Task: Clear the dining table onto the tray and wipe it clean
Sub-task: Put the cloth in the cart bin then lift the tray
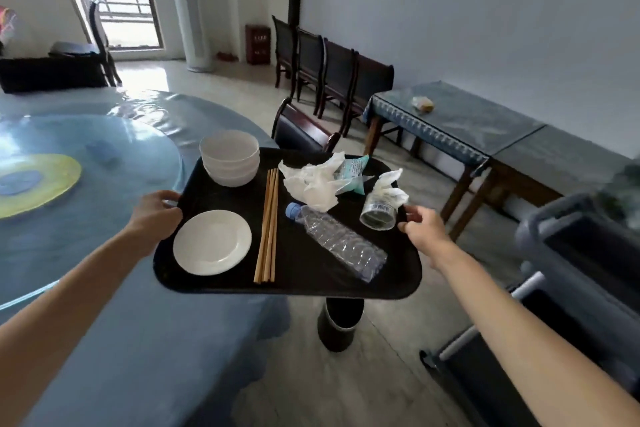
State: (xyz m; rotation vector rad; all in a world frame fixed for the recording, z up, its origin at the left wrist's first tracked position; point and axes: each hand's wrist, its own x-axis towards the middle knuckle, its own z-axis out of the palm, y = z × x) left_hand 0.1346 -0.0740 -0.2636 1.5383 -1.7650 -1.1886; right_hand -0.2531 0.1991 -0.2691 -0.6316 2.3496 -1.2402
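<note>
Both bare forearms reach in from the bottom corners. Left hand is clamped on the left edge of the black rectangular plastic tray, fingers wrapped over the rim. Right hand grips the right edge, thumb on top of the rim.

Tray is held level in the air, its left part over the edge of the round dining table with blue cloth, its right part out over the floor.

On the tray:
- stack of white ceramic bowls at the far left corner
- white round saucer at the near left, just beside the left hand
- bundle of wooden chopsticks lying far-to-near down the middle, just right of the saucer
- crumpled white tissue at the far middle, touching a teal snack wrapper
- crushed clear plastic bottle with blue cap lying diagonally, cap toward the tissue, base toward the near right corner
- clear glass jar on its side with tissue stuffed in it at the right edge, just beside the right hand

Table carries a glass turntable with a yellow-green disc at its left edge. Dark cylindrical bin stands on the floor under the tray's near edge. Grey service cart at right, blurred.
</note>
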